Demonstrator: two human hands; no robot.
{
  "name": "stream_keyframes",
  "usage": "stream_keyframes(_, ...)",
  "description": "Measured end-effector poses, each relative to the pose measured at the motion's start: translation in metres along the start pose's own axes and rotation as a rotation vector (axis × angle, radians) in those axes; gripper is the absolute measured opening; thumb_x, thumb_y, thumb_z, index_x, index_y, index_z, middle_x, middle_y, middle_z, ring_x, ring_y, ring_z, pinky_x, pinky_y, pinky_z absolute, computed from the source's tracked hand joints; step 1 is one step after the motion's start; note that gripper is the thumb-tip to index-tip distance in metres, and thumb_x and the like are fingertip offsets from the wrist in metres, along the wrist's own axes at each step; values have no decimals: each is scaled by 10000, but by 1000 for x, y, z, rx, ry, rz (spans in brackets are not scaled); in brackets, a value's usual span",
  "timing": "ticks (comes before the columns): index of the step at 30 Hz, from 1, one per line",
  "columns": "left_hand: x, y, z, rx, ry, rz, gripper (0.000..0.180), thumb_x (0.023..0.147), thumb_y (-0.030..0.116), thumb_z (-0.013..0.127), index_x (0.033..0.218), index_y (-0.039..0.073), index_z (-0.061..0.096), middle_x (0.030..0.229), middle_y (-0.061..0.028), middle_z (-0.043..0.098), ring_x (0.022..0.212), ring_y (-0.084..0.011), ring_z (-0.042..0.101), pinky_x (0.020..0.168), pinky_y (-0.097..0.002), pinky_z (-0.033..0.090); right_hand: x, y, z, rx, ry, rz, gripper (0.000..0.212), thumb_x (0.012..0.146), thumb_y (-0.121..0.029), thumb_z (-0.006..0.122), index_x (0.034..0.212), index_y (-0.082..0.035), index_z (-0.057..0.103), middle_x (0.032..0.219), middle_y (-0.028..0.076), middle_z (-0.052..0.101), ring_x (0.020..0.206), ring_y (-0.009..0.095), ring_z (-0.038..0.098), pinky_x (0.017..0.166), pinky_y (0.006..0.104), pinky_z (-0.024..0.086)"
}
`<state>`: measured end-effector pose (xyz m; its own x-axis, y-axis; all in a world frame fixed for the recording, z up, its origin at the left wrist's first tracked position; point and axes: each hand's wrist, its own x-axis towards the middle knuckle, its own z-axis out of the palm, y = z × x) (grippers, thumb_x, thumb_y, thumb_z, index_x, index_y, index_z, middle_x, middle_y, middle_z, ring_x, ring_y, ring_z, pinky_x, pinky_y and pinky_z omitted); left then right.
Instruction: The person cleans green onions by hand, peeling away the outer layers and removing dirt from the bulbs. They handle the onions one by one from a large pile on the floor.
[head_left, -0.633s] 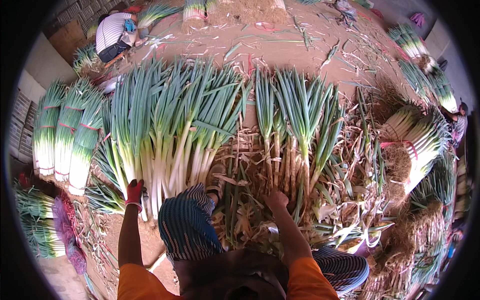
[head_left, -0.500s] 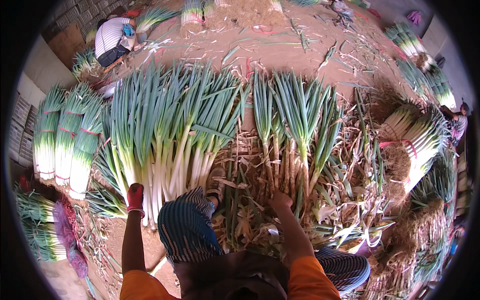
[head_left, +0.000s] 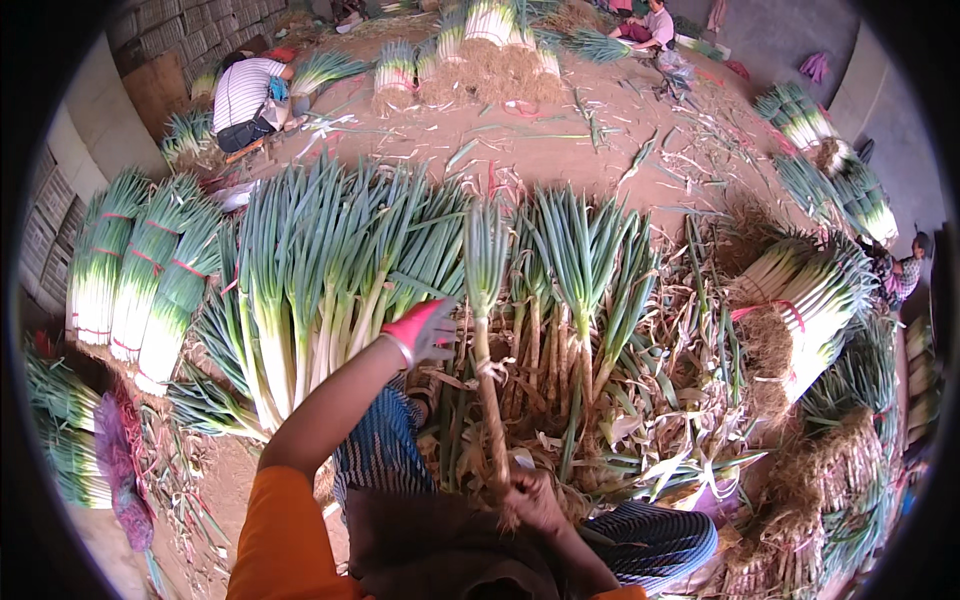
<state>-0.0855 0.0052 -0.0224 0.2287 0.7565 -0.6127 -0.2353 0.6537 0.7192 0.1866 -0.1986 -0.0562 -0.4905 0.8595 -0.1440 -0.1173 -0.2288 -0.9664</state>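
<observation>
My bare right hand (head_left: pixel 535 500) grips a single green onion (head_left: pixel 487 385) near its root end, close to my lap. The onion stands roughly upright in view, with brown husk on its lower stalk and its green leaves pointing away from me. My left hand (head_left: pixel 422 328), in a pink and grey glove, hovers just left of that stalk with fingers apart and nothing in them. A wide row of cleaned green onions (head_left: pixel 330 280) with white stalks lies to the left. Unpeeled green onions (head_left: pixel 570 260) with brown stalks lie right of centre.
Peeled husks (head_left: pixel 650 400) litter the ground to the right. Tied bundles (head_left: pixel 140 270) stand at the left, and another bundle (head_left: pixel 800 310) lies at the right with its roots toward me. A person in a striped shirt (head_left: pixel 245 95) sits far left; others are farther off.
My right hand has pulled one brown-stalked green onion out toward my lap. My left hand has left the base of the cleaned row and swung up and right, toward the onion.
</observation>
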Motion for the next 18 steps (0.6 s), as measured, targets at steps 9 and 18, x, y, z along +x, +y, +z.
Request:
stream_keyframes(9, 13, -30, 39, -406, -175, 38, 359, 876, 384, 551, 1037, 64, 546, 896, -118, 601, 784, -265, 601, 800, -454, 522, -48, -3, 24, -476, -72, -72, 207, 824, -234, 660, 805, -30, 633, 642, 61, 579, 600, 104, 554, 552, 265, 447)
stream_keyframes(18, 8, -35, 70, -288, -259, 220, 393, 881, 353, 567, 1120, 40, 554, 998, -81, 623, 917, -181, 592, 842, -324, 473, 125, -44, -6, 42, 333, -359, 210, 907, -229, 569, 893, -24, 527, 766, -9, 541, 634, 71, 465, 563, 232, 418)
